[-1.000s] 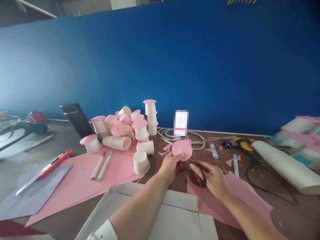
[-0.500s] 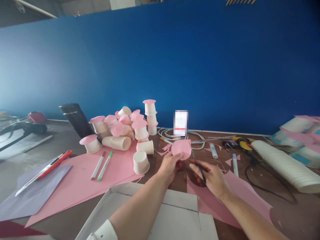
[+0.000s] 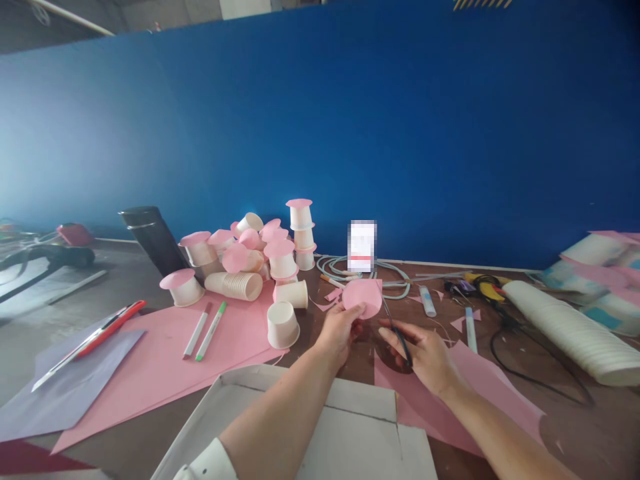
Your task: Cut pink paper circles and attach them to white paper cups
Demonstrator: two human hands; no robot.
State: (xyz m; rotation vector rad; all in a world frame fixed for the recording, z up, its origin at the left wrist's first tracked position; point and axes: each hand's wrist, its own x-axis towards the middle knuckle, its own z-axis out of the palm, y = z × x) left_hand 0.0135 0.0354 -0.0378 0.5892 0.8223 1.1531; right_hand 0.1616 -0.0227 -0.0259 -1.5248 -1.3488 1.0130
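My left hand pinches a piece of pink paper by its lower edge. The paper is mostly rounded, with a corner at its upper right. In my right hand is a pair of scissors with dark handles, the fingers closed round them. The blades point up along the right edge of the paper. Below my right hand lies a larger pink sheet. A white cardboard piece lies under my left forearm. To the left of my left hand stands an upside-down paper cup.
Several paper cups with pink tops are grouped at the back left. A red utility knife, a green-capped marker and a black bottle are at left. A long stack of cups, a cable and a glue stick are at right.
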